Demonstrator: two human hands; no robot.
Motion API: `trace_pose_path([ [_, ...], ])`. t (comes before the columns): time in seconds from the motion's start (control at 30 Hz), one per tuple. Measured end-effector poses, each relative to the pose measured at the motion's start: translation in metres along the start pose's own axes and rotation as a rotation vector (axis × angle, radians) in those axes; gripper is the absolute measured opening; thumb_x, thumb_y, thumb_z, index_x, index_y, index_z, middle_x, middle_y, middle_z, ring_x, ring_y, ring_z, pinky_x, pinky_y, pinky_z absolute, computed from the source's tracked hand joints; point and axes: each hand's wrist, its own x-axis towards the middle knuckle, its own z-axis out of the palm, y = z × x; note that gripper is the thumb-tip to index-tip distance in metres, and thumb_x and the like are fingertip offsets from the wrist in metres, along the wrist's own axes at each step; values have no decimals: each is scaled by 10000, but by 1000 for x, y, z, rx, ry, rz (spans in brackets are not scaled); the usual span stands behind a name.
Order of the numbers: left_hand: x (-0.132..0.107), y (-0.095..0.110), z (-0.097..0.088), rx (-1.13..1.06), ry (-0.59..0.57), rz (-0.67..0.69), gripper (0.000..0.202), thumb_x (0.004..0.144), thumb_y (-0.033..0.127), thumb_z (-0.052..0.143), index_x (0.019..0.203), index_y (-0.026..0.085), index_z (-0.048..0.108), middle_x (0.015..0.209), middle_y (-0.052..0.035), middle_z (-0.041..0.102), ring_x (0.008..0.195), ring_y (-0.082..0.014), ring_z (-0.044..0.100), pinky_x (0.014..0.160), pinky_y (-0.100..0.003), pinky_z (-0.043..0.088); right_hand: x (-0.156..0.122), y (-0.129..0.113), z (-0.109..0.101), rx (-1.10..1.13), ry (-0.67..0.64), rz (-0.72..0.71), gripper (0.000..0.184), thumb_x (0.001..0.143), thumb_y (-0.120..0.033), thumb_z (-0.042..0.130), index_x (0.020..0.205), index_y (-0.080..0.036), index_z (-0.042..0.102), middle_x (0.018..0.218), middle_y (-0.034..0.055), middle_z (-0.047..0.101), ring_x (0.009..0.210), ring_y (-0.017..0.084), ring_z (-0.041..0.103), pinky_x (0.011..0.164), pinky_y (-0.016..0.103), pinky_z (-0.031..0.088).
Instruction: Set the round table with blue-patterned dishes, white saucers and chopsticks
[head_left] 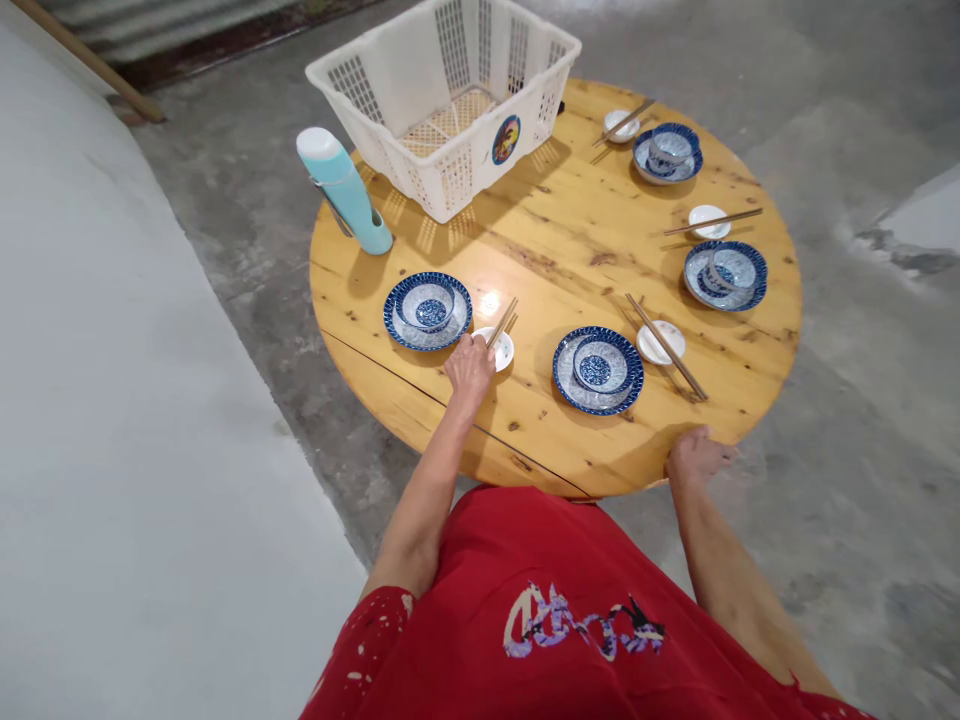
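Observation:
My left hand [469, 368] is closed on the near end of a pair of wooden chopsticks [503, 322] that lie across a small white dish [502, 350] on the round wooden table [540, 250]. Left of that dish stands a blue patterned plate with a bowl [427, 310] on it. My right hand [696, 456] rests at the table's near edge with its fingers spread, holding nothing. Between my hands sits another blue plate with a bowl [598, 368], and beside it a white dish with chopsticks [664, 344].
A white plastic basket [442, 95] stands at the table's far side with a teal flask [343, 190] to its left. Two more blue plate settings [724, 274] [667, 153] with white dishes and chopsticks line the right rim. Concrete floor surrounds the table.

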Motion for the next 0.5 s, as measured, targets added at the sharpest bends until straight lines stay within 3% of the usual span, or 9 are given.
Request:
trace_pose_path([
  [0.1, 0, -1, -1, 7, 7, -6, 295, 966, 380, 476, 1128, 198, 641, 1128, -128, 625, 984, -275, 637, 744, -326, 451, 2, 2, 3, -62, 151, -25, 505, 972, -465, 434, 1358, -149, 361, 1264, 232, 524, 1186, 370, 599, 1001, 532, 502],
  [0.5, 0, -6, 0, -4, 20, -2, 282, 967, 371, 479, 1113, 200, 649, 1121, -139, 619, 1013, -277, 626, 749, -321, 443, 1, 0, 4, -34, 160, -15, 563, 933, -448, 478, 1380, -126, 360, 1273, 237, 530, 1192, 378, 603, 990, 548, 502],
])
